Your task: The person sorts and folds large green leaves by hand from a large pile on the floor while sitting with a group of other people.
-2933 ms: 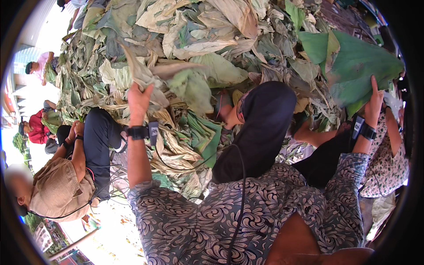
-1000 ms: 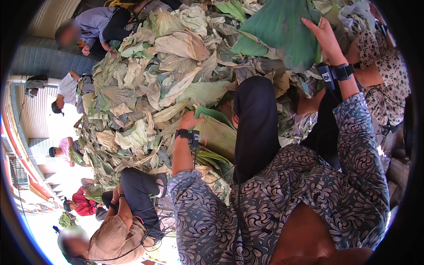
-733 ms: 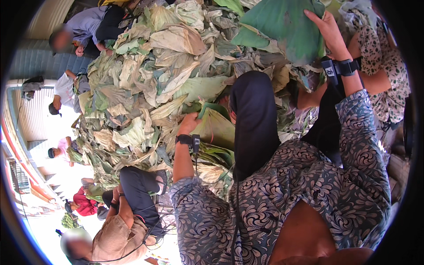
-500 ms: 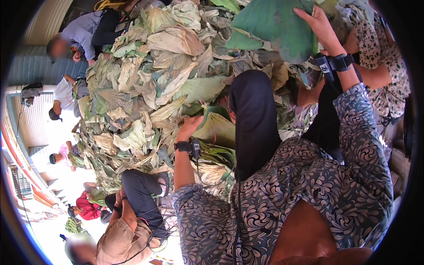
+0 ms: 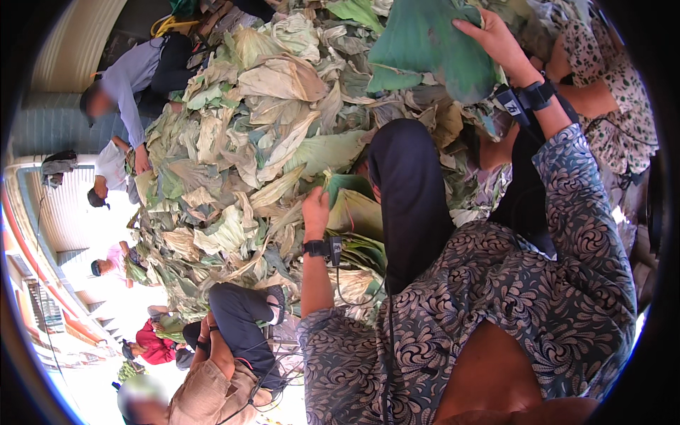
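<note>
My right hand (image 5: 496, 44) grips the edge of a broad green leaf (image 5: 432, 53), which looks like a lotus leaf, with the thumb lying on its face. The leaf spreads out to the left of that hand, above the heap. Beside my raised knee, my left hand (image 5: 316, 211) has its fingers closed at the tip of a folded green leaf (image 5: 345, 185) on a stack of flattened leaves (image 5: 358, 216). Part of this stack is hidden behind my knee. Both wrists wear a dark strap with a small box.
A large heap of dry, crumpled leaves (image 5: 283, 78) fills the space ahead and left. Several people sit around it, including one in a brown shirt (image 5: 202, 393) at lower left and one in spotted clothing (image 5: 609, 92) close on my right. A cable (image 5: 387, 354) runs down my front.
My left hand has gone from lying spread on the stack to pinching a leaf's tip. My right hand and its leaf have shifted slightly left. The person at upper left has reached toward the heap.
</note>
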The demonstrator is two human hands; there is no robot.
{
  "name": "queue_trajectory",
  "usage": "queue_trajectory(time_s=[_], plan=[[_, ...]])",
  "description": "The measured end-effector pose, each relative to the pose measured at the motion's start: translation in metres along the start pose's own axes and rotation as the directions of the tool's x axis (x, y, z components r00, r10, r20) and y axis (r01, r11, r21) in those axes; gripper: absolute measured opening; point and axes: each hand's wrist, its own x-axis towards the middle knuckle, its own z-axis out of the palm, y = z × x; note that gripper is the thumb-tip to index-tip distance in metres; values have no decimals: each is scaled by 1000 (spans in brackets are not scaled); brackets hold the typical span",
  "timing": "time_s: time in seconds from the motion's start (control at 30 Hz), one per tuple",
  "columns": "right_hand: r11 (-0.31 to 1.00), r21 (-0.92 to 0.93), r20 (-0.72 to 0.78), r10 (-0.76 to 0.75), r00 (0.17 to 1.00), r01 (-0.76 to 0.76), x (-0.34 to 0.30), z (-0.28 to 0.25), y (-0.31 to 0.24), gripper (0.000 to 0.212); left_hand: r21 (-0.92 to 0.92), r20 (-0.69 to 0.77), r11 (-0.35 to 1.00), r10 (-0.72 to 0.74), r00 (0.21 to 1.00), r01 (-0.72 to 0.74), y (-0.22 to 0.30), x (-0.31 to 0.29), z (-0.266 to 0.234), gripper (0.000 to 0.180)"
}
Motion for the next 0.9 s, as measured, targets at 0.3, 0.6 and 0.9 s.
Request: queue_trajectory(time_s=[0.3, 0.6, 0.9], plan=[[982, -175, 42, -65, 997, 72, 7, -19, 37, 25, 48, 25, 990, 130, 991, -131, 29, 8, -2, 20], [895, -375, 18, -256, 967, 244, 11, 12, 34, 39, -18, -413, 995, 86, 907, -102, 19, 87, -69, 22], [968, -162, 541, -74, 838, 190, 4, 0, 16, 34, -175, -414, 855, 387, 824, -489, 215, 185, -155, 12]])
